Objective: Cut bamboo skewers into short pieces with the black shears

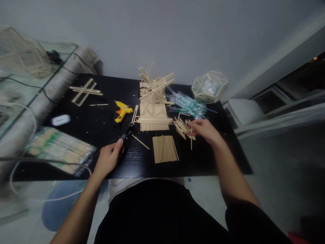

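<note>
My left hand (111,156) is closed around a black hand tool (128,130) that looks like pliers or cutters, its head pointing away from me. Near a loose pile of short wooden sticks (180,128), the fingers of my right hand (203,129) are pinched on a short stick (191,142) that points down toward me. Between the hands lies a flat mat of sticks (166,149) with one stick across its top. Beyond it, a model windmill (153,91) made of sticks stands on a stick base (152,126). A bundle of longer sticks (154,120) rests on that base.
A yellow glue gun (123,111) lies left of the model, with a stick cross (86,91) farther left. Plastic wrappers (189,104) and a faceted stick frame (210,86) are at the right. Packed sticks (59,149) and a white case (61,120) sit at left.
</note>
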{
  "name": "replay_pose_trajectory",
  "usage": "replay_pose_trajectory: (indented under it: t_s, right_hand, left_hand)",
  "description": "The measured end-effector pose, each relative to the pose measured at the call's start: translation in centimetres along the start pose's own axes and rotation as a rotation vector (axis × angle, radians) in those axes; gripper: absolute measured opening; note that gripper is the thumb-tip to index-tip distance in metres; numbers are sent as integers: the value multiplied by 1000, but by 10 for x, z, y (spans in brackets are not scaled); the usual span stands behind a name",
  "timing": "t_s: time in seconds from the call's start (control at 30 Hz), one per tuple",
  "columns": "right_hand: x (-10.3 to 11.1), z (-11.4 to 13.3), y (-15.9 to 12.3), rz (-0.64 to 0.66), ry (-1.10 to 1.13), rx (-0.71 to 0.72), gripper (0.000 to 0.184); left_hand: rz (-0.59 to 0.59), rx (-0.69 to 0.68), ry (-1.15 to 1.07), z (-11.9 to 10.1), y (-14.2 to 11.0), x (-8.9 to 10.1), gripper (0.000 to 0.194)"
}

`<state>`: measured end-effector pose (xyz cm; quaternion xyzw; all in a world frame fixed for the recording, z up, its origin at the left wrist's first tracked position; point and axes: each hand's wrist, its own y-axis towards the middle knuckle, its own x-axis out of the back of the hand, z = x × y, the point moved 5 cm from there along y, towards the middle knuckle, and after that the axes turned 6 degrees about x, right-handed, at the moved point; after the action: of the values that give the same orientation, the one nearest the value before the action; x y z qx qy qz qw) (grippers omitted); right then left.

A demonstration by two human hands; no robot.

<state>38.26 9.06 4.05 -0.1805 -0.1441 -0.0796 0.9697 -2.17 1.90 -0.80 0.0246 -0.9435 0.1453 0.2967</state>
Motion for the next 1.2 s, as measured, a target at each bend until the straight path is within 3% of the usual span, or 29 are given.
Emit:
replay_pose_trajectory:
  t_s: [0.17,0.3,0.43,0.6,1.0,1.1,1.2]
  right_hand:
    - [-3,-12,-20,196,140,30,21]
    - [-18,-24,-26,286,68,85,16]
    - [-37,-31,-20,196,-166,215,5]
    - [-56,-43,-15,77,-267,227,4]
    - [-54,-47,-38,118,-225,159,6]
    - [-53,-36,-49,41,-338,284,7]
    - [-74,-18,-73,-14,-411,498,12]
  left_hand:
    - [55,104,-183,5,6,0,74]
    - [51,150,-220,8,8,0,75]
    - [61,123,-208,5,8,0,71]
    - [55,128,-203,3,8,0,72]
    - [57,111,-214,0,5,1,72]
    - [54,105,-223,0,5,1,71]
    - [50,114,-246,1,4,1,69]
